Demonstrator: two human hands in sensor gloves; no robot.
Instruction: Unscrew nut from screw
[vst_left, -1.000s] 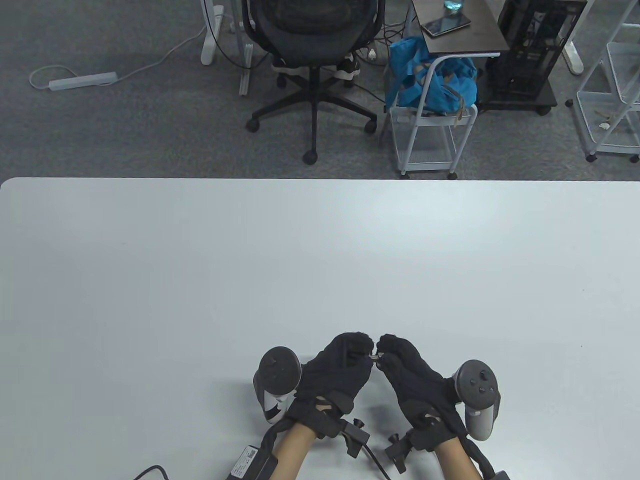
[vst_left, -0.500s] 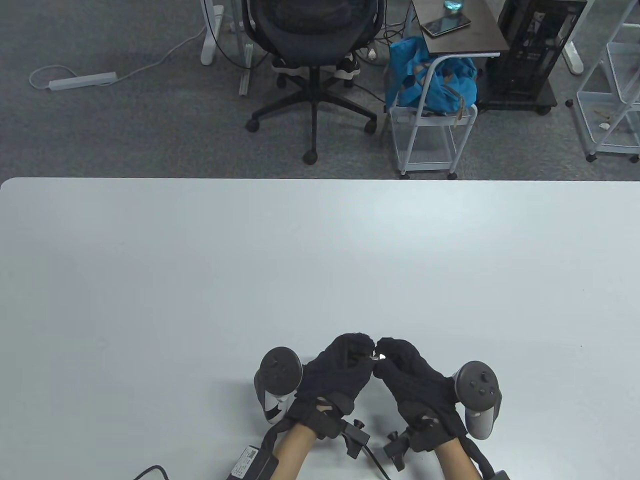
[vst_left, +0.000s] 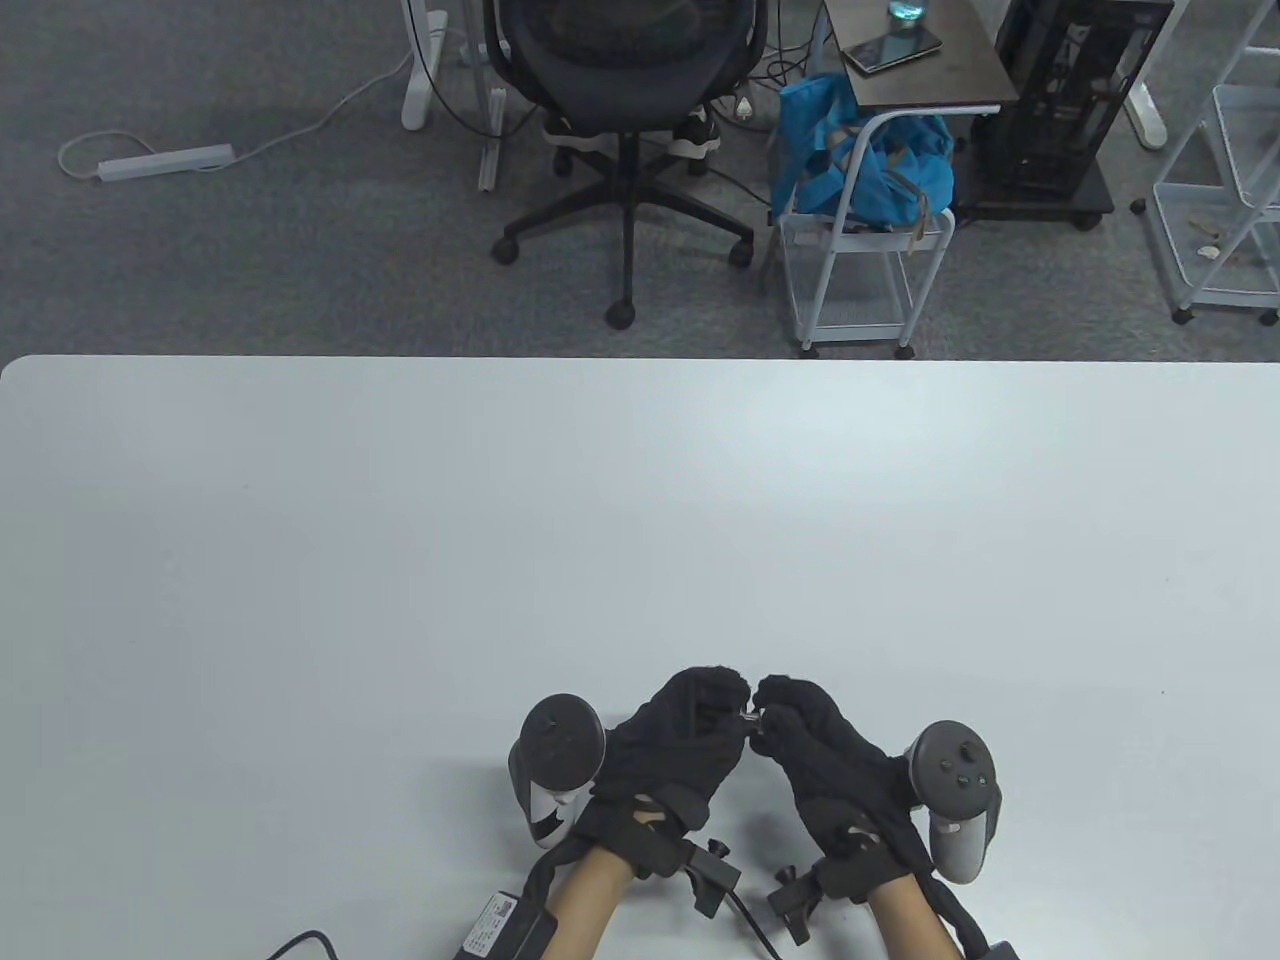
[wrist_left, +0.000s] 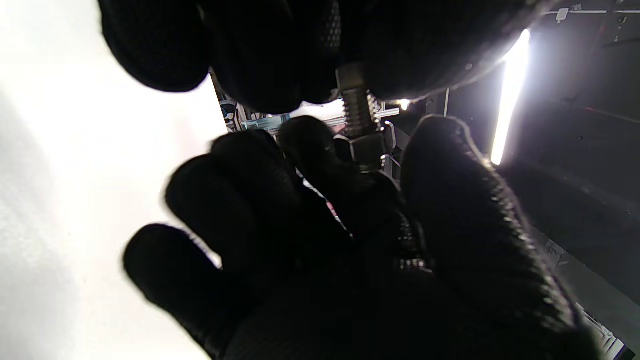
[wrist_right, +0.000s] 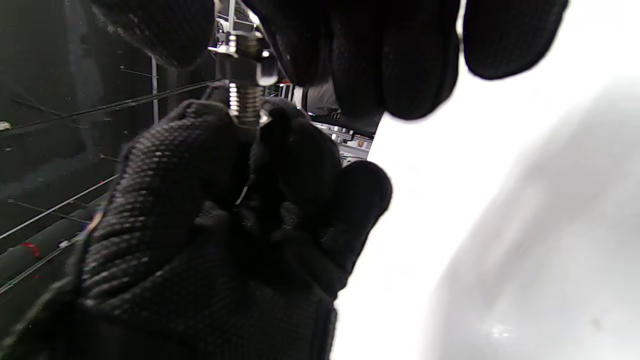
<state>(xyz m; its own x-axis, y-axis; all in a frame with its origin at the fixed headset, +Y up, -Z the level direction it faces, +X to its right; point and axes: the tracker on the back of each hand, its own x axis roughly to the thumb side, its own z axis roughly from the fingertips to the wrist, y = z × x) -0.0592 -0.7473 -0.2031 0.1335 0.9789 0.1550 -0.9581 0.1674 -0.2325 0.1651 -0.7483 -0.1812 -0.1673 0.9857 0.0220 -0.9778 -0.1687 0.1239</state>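
We work at a wide pale table (vst_left: 400, 520), and both our hands sit together near its near edge, raised just off the surface. Our left hand (vst_left: 675, 745) and right hand (vst_left: 825, 745) meet fingertip to fingertip, each with a tracker strapped to its back.

Between them lies the screw (wrist_left: 359, 107), its long axis running sideways from one hand to the other, roughly level with the table. In the left wrist view its threaded shank emerges from our left fingers (wrist_left: 280, 55), which are closed around what is probably the head end; the head itself is hidden. The nut (wrist_left: 367, 150) sits further along the shank towards the right hand, where the right thumb and forefinger pinch it. The right wrist view shows the same from the other side: the nut (wrist_right: 245, 47) is caught at our right fingertips, and bare thread runs down into the left grip.

So both hands are closed and gripping: left on the screw, right on the nut. We judge the nut is still threaded on, with thread left towards the free end on the right. The coming turn depends on keeping the right pinch square to that sideways axis while the left holds the screw from spinning.
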